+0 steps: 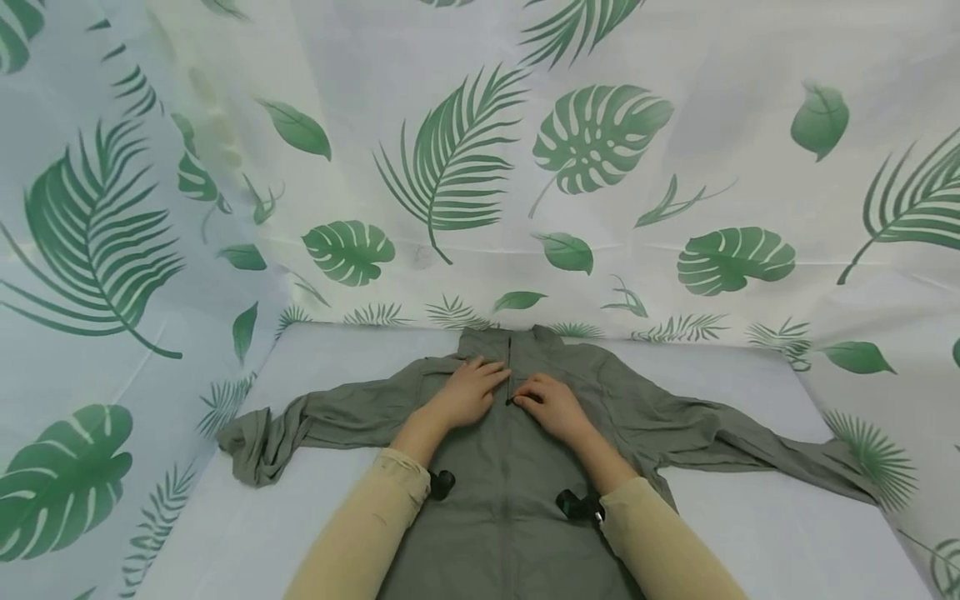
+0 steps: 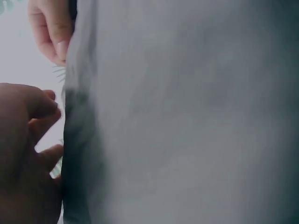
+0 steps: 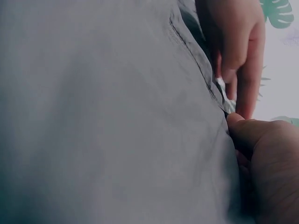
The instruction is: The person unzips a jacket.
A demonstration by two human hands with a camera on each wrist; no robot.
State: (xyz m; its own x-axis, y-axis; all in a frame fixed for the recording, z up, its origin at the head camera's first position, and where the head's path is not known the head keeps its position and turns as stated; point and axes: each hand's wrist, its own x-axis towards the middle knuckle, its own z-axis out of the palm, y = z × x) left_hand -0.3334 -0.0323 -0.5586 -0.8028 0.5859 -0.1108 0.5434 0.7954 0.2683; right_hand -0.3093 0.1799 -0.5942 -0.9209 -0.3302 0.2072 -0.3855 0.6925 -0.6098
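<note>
Pinching zipper (image 1: 509, 358), garment (image 1: 501, 492) outspread, leafy backdrop (image 1: 465, 50)

The left forearm (image 1: 356, 533) and right forearm (image 1: 667, 542) slant from the bottom edge toward centre frame. The left hand (image 1: 467, 393) lies palm down, fingers extended; the right hand (image 1: 553, 407) pinches, fingers curled.

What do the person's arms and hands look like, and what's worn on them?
Both arms wear long, plain beige sleeves: the left sleeve has a wrinkled cuff, and the right sleeve matches in colour. The left hand and right hand are ungloved. A small black device shows by the left cuff, another by the right.
</note>
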